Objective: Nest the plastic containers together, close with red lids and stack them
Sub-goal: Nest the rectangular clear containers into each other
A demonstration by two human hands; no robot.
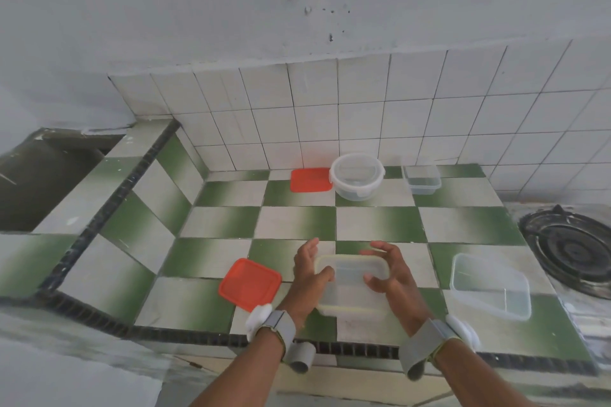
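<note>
Holding a clear rectangular container (pixel 352 284) between both palms, you have your left hand (pixel 309 274) and right hand (pixel 390 274) half-curled against its short sides, just above the checkered green-and-white counter (pixel 297 225). One red lid (pixel 249 283) lies just left of your left hand; another red lid (pixel 310 179) touches a round container (pixel 357 175) by the wall. Two more clear containers (pixel 491 286) (pixel 421 178) sit to the right. No brand or writing is readable anywhere.

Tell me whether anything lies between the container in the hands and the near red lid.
Nothing visible does. The held container sits between the left hand and right hand; the near red lid lies just left of the left hand on bare counter tile.
</note>
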